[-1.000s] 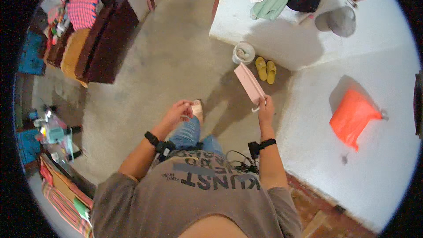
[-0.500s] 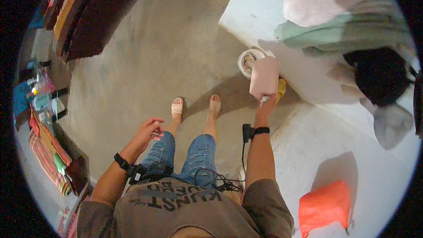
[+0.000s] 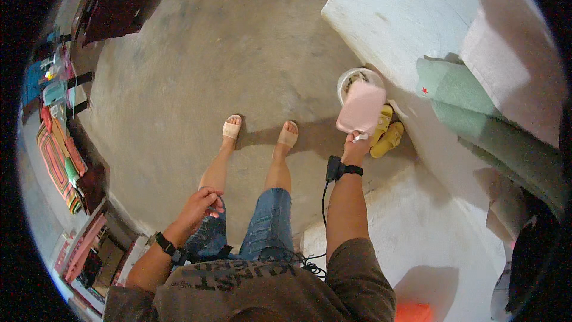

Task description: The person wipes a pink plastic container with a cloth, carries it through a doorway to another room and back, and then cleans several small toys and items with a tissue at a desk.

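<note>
My right hand [image 3: 356, 146] is closed on the near edge of a flat pink rounded-rectangular thing [image 3: 361, 107], its exact kind unclear. A small white piece [image 3: 360, 137] shows at the fingers; whether it is a handle or something separate, I cannot tell. The pink thing overlaps a round white bucket [image 3: 342, 86] on the floor, with pale crumpled bits inside. Beside it lies a pair of yellow slippers [image 3: 388, 139], partly covered. My left hand [image 3: 204, 206] hangs above my left thigh, fingers loosely curled with gaps between them, nothing seen in it.
A white wall [image 3: 393, 18] flanks the bucket on the right, with green cloth [image 3: 471, 107] and a pale pink cloth [image 3: 512, 71] hanging there. An orange-red thing [image 3: 414, 312] shows low right. Striped folded fabric [image 3: 56, 161] and dark furniture [image 3: 122, 6] stand left.
The view has shifted, bringing both yellow slippers into sight. The pink thing has tilted and stays over the bucket. My left hand has come lower, closer to my thigh.
</note>
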The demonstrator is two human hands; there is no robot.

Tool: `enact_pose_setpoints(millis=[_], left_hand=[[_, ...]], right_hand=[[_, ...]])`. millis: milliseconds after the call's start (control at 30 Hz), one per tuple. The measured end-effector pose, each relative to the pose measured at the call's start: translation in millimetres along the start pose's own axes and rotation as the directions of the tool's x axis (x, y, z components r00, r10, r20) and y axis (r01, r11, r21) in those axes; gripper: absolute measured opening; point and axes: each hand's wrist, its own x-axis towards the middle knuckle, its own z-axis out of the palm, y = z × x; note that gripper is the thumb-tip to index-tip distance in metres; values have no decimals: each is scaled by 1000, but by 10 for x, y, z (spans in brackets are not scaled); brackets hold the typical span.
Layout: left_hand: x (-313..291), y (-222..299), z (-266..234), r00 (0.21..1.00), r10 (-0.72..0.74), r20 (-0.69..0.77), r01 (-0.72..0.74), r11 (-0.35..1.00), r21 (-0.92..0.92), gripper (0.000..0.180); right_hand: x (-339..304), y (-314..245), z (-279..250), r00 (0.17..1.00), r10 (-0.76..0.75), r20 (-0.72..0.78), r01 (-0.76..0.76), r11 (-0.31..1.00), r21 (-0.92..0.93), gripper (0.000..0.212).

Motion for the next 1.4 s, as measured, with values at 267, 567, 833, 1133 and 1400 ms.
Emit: enact_pose_setpoints(millis=[267, 567, 833, 1133, 1400], left_hand=[[-99, -50, 24, 998, 57, -5, -57, 995, -77, 24], [-310, -383, -432, 972, 228, 59, -220, 968, -121, 30], [-867, -1406, -1736, 872, 485, 62, -422, 810, -407, 54], [-2110, -2874, -4488, 752, 537, -382, -536, 160, -829, 67], [-2562, -4301, -6316, 649, 289, -703, -630, -313, -711, 51]], right_hand=[[83, -119, -317, 964, -124, 234, 182, 952, -247, 24], [-1115, 266, -100, 752, -81, 655, 656, 197, -729, 46], [-4358, 2094, 271, 328, 507, 797, 942, -239, -236, 21], [-7639, 4978, -486, -375, 869, 324, 854, 188, 485, 21], [-9334, 7055, -1291, -655, 747, -112, 616, 614, 492, 18]])
